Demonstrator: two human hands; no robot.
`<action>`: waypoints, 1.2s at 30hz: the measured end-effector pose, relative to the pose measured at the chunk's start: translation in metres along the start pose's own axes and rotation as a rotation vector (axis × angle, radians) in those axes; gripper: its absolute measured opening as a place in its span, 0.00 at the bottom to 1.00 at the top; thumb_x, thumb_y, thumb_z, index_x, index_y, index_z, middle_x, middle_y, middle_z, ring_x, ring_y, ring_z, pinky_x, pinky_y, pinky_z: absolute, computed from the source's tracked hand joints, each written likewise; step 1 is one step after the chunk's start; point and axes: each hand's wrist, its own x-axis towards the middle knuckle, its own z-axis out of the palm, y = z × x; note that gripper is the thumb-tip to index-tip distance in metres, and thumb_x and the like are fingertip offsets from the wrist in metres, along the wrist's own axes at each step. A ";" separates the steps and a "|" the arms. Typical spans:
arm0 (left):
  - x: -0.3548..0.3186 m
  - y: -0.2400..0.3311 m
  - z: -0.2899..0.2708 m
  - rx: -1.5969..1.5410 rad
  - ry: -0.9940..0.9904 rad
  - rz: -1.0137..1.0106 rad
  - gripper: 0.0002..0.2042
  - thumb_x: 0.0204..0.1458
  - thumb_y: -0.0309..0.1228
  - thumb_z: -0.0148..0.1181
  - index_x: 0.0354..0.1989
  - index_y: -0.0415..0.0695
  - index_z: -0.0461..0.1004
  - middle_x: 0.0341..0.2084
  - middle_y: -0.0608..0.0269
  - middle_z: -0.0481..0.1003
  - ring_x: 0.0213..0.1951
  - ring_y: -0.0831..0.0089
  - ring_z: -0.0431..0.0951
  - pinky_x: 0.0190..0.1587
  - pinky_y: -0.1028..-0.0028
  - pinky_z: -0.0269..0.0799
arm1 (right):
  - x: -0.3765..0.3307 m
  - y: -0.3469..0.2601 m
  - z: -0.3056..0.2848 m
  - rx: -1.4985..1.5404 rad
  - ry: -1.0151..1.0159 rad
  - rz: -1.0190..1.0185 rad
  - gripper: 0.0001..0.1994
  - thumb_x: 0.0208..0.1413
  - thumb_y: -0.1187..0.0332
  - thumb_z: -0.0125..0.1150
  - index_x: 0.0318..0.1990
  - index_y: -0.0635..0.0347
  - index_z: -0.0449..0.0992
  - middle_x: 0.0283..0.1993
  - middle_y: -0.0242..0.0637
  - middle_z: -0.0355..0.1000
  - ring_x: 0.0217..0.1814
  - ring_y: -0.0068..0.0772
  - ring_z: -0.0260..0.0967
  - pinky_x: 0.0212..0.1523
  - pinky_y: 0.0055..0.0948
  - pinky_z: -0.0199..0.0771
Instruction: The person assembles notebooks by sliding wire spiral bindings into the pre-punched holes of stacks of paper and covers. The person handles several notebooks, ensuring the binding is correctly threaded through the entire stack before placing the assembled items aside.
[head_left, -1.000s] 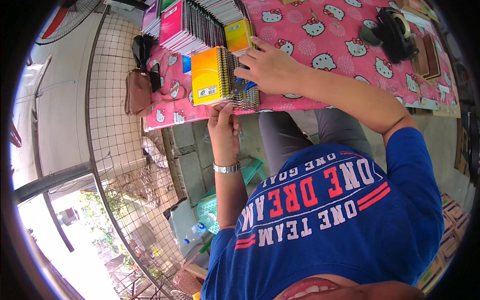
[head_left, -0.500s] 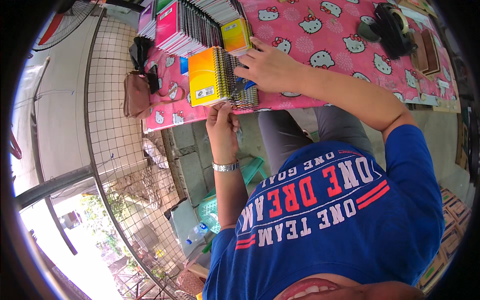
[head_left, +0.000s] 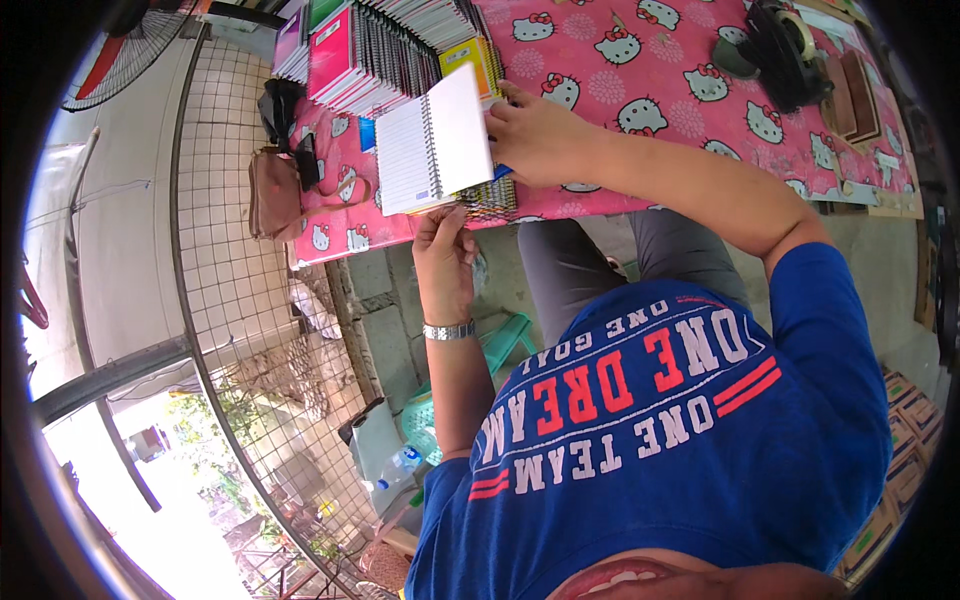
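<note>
A spiral notebook (head_left: 405, 160) lies open on a low stack at the table's near edge, its lined page showing and a white leaf tilted up on the right. My left hand (head_left: 443, 240) is closed, the fingertips pinching the notebook's near edge by the spiral. Just right of the raised leaf is my right hand (head_left: 540, 135), its fingers curled close to the leaf. A blue handle (head_left: 502, 172) pokes out under that hand, part of what look like pliers; their jaws are hidden. Beneath the open notebook, wire spirals of others (head_left: 490, 205) stick out to the right.
Behind stand rows of stacked spiral notebooks (head_left: 375, 60) with pink, purple and yellow covers. A brown pouch (head_left: 273, 195) sits at the table's left end. A black tape dispenser (head_left: 785, 60) is at the far right. The pink patterned tablecloth (head_left: 640, 75) covers the table.
The yellow-orange cover, flat before, has been turned up to the right, showing a lined page. The pliers' jaws have gone out of sight behind the leaf. My left hand has stayed in place.
</note>
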 end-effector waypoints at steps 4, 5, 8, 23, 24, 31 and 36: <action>0.006 -0.004 0.004 0.172 -0.025 0.081 0.04 0.54 0.26 0.61 0.35 0.42 0.73 0.23 0.70 0.71 0.18 0.83 0.66 0.17 0.82 0.56 | 0.011 -0.003 -0.003 0.223 -0.027 0.072 0.11 0.44 0.67 0.57 0.34 0.62 0.77 0.38 0.45 0.75 0.43 0.41 0.74 0.47 0.42 0.73; 0.007 -0.005 0.002 0.187 -0.011 0.084 0.04 0.54 0.26 0.61 0.35 0.42 0.73 0.23 0.70 0.71 0.18 0.83 0.66 0.17 0.82 0.57 | 0.015 -0.003 -0.011 0.249 -0.260 0.126 0.10 0.44 0.68 0.57 0.33 0.62 0.77 0.39 0.47 0.75 0.42 0.41 0.75 0.43 0.42 0.73; 0.006 -0.006 -0.005 0.168 -0.004 0.073 0.04 0.55 0.26 0.61 0.36 0.42 0.73 0.24 0.70 0.72 0.19 0.83 0.67 0.18 0.82 0.58 | 0.017 -0.002 -0.018 0.330 -0.530 0.228 0.11 0.44 0.69 0.57 0.35 0.62 0.77 0.41 0.49 0.76 0.44 0.41 0.75 0.43 0.43 0.73; 0.006 -0.016 0.006 0.143 0.060 0.086 0.05 0.52 0.23 0.64 0.34 0.42 0.73 0.23 0.69 0.73 0.17 0.83 0.66 0.18 0.82 0.57 | -0.011 -0.005 0.013 0.081 -0.048 0.078 0.14 0.46 0.63 0.60 0.42 0.55 0.78 0.42 0.39 0.73 0.48 0.39 0.71 0.49 0.44 0.68; 0.005 -0.017 0.005 0.147 0.083 0.097 0.05 0.52 0.22 0.64 0.33 0.42 0.73 0.23 0.69 0.73 0.17 0.83 0.65 0.18 0.82 0.57 | -0.010 -0.005 0.010 0.085 -0.048 0.096 0.14 0.46 0.63 0.60 0.42 0.53 0.78 0.42 0.38 0.73 0.49 0.38 0.71 0.48 0.43 0.69; 0.006 -0.018 0.005 0.151 0.085 0.114 0.05 0.52 0.22 0.63 0.34 0.42 0.74 0.25 0.67 0.75 0.17 0.83 0.66 0.18 0.82 0.58 | -0.002 -0.007 0.006 0.152 -0.217 0.091 0.18 0.43 0.61 0.65 0.42 0.55 0.75 0.39 0.37 0.74 0.46 0.39 0.72 0.51 0.41 0.69; 0.004 -0.019 -0.003 0.106 0.062 0.110 0.05 0.52 0.22 0.63 0.35 0.42 0.74 0.25 0.68 0.75 0.19 0.83 0.68 0.19 0.82 0.59 | 0.004 -0.004 -0.003 0.307 -0.626 0.326 0.14 0.43 0.62 0.65 0.38 0.56 0.77 0.36 0.36 0.75 0.44 0.38 0.73 0.51 0.42 0.69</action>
